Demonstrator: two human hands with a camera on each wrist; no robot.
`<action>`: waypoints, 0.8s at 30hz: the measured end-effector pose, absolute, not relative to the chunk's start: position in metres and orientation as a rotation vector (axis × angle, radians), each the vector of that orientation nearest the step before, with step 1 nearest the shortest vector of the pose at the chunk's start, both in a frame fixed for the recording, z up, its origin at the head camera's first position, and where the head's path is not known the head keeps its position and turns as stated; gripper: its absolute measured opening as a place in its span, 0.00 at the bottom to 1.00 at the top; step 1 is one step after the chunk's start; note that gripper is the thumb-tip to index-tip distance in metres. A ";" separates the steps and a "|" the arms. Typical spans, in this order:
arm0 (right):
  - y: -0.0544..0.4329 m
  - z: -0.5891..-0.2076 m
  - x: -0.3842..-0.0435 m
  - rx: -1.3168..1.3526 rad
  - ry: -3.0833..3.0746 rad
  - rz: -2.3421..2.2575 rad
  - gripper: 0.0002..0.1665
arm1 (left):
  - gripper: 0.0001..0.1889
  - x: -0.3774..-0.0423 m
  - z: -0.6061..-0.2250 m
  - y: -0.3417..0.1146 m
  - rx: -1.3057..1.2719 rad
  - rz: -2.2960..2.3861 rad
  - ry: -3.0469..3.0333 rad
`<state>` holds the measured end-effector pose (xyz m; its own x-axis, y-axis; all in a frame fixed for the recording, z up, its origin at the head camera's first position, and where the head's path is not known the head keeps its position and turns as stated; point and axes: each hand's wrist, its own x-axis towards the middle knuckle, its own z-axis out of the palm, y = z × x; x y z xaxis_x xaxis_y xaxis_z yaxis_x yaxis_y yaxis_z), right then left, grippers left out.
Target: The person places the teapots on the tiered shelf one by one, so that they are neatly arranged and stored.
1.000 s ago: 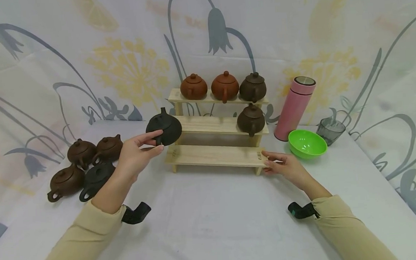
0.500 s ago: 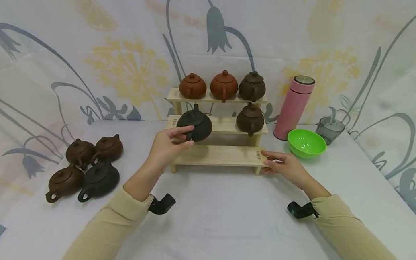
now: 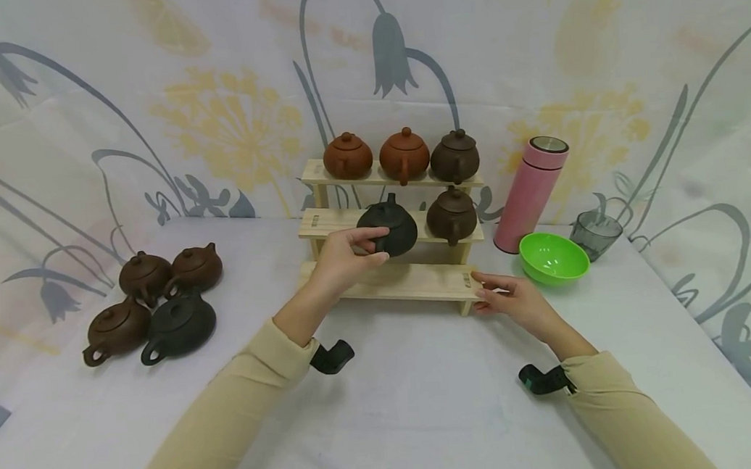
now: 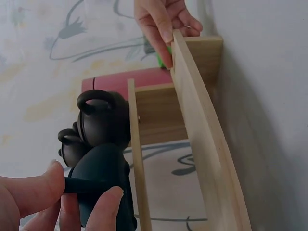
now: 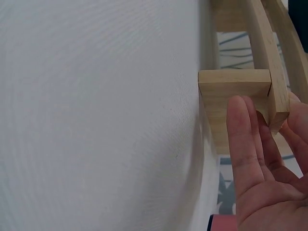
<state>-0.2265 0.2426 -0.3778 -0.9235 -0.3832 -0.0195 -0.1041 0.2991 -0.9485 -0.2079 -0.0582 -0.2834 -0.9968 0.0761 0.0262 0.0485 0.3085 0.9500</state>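
My left hand [image 3: 341,259] pinches a black teapot [image 3: 398,231] by its handle, fingers and thumb on either side. The pot is at the middle tier of a three-tier wooden display stand [image 3: 405,283], left of a dark brown teapot [image 3: 451,217] on that tier. In the left wrist view the black teapot's body [image 4: 103,168] lies close along the shelf edge and overlaps the brown pot. My right hand [image 3: 514,301] holds the right end of the lowest tier; in the right wrist view its fingers [image 5: 243,139] reach under the board.
Two reddish teapots [image 3: 405,155] and a dark one [image 3: 455,158] line the top tier. Several more teapots [image 3: 179,324] cluster on the white cloth at left. Right of the stand are a pink thermos [image 3: 530,198], a green bowl [image 3: 554,258] and a grey cup [image 3: 596,233].
My left hand has carried the black teapot rightward from beside the stand to the middle tier, close to the brown teapot. The right hand keeps its hold on the stand.
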 end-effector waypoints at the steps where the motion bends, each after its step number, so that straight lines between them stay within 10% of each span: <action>1: 0.243 -0.378 -0.226 -0.445 2.322 -1.671 0.29 | 0.19 -0.209 -0.284 -0.056 0.122 1.828 2.523; 24: 0.243 -0.378 -0.226 -0.491 2.318 -1.678 0.29 | 0.18 -0.228 -0.282 -0.036 0.044 1.769 2.580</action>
